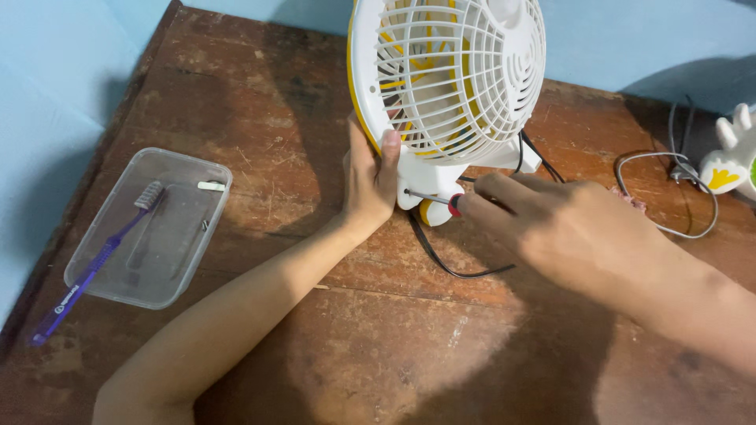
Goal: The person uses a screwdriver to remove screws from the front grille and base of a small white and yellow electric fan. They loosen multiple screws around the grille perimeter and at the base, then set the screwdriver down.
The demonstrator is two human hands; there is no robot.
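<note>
A small white and yellow desk fan [449, 79] stands on a worn brown wooden table [260, 102], its grille facing me. My left hand [370, 177] grips the fan's left side, thumb on the lower edge of the grille. My right hand [543, 224] holds a screwdriver [433, 198] with a red and black handle. Its metal tip touches the white base of the fan just under the grille. A black cord [441, 260] runs from the fan's base across the table under my right hand.
A clear plastic tray [153, 228] lies at the left with a purple toothbrush [94, 264] across it and a small white piece inside. At the right edge are a grey cable [677, 193] and a white and yellow figurine [732, 157]. Light blue walls surround the table.
</note>
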